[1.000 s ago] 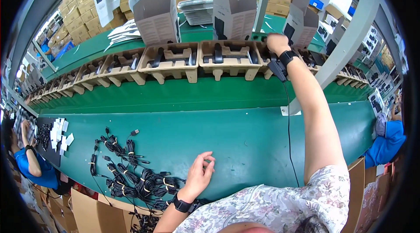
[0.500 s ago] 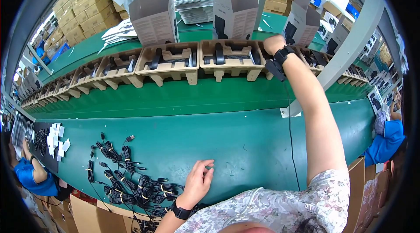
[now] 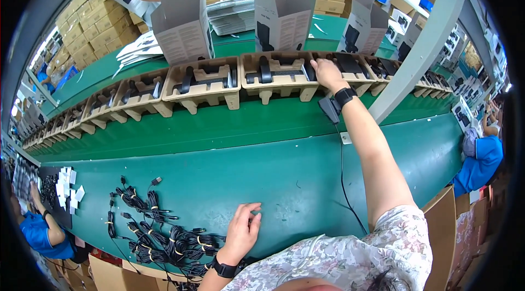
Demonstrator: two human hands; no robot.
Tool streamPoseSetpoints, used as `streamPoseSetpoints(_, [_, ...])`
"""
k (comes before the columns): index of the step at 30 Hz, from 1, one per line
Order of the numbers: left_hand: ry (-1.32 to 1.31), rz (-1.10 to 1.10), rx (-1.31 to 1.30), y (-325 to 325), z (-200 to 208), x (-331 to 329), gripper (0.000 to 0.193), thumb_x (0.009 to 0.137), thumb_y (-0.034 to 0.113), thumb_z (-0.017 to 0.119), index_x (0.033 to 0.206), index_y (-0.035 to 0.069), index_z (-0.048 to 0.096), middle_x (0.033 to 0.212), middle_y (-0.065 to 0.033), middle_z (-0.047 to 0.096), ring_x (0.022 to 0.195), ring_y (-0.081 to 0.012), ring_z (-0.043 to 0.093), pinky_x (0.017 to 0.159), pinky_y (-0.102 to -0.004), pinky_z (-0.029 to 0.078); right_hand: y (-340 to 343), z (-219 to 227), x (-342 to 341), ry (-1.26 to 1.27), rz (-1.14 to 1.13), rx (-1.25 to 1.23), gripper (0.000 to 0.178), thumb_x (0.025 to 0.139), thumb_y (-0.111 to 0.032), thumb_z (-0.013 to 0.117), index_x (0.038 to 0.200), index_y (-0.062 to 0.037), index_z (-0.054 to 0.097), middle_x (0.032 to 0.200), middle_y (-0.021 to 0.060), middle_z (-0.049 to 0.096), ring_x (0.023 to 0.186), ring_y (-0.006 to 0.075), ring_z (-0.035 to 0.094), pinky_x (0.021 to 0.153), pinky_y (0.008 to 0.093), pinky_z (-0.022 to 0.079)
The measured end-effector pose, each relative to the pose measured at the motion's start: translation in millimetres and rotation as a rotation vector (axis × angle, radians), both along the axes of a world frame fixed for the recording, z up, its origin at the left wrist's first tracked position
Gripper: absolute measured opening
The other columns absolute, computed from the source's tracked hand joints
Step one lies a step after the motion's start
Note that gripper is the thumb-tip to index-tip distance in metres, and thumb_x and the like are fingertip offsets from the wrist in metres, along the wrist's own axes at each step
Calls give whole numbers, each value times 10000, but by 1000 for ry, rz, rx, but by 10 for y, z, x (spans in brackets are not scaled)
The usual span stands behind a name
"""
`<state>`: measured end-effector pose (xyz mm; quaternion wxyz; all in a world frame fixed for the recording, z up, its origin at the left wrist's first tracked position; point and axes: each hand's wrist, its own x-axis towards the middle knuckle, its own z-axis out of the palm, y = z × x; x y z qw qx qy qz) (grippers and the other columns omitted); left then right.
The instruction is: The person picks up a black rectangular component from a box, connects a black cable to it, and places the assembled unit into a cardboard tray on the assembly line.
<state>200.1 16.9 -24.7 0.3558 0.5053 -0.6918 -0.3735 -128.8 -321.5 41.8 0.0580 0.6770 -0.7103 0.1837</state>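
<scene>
My right hand (image 3: 328, 74) reaches far across the bench to a brown moulded pulp tray (image 3: 363, 84). Its bent fingers dip in at the tray's left end, and what they grip is hidden. A flat black piece (image 3: 347, 64) lies in that tray, right of the hand. Below the wristband hangs a small black box (image 3: 329, 109) with a thin cable running back toward me. My left hand (image 3: 243, 231) rests at the near bench edge, fingers loosely bent and apart, holding nothing. Beside it lies a pile of black cables (image 3: 175, 242) tied in bundles, some showing plugs.
A row of similar trays (image 3: 202, 94) with black parts runs along the raised green ledge. Open grey cartons (image 3: 183, 39) stand behind it. A slanting metal post (image 3: 421, 45) rises right of my arm. White pieces (image 3: 65, 184) lie far left. Other people work around the line.
My right hand has come lower and nearer, onto the tray's left end. The whole view has shifted slightly. My left hand stays by the cables.
</scene>
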Motion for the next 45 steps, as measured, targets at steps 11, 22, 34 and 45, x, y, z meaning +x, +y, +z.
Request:
streamPoseSetpoints(11, [75,-20,11,-45,-169,73,198,888,16,489,1083,6,519,960,-73,556,631,-89,562,473,-185,437,60,73,8,100,-182,91,558,863,-546,392,1105,-95,615,1233,110,508,1168,265,395,863,436,341])
streamPoseSetpoints(22, [104,48,114,-66,-142,274,178,920,68,466,1083,34,527,929,-52,586,594,-49,518,420,-150,378,3026,137,9,-301,852,-146,406,824,-319,601,1114,-37,562,1224,161,492,1096,318,492,913,391,409])
streamPoseSetpoints(34, [-380,-44,-225,-462,-230,327,184,923,159,504,1048,25,521,792,-10,486,624,-83,439,535,-220,381,6834,-1181,-2999,-510,-923,-68,436,836,-303,623,1191,-67,534,1004,106,611,916,210,587,833,314,465])
streamPoseSetpoints(45, [-624,167,-270,-441,-195,242,181,940,176,476,989,6,513,808,-50,519,673,-122,463,606,-257,409,7411,-2675,-2620,-401,-830,530,928,579,-438,776,1351,-176,332,1288,215,397,1192,369,394,961,458,351])
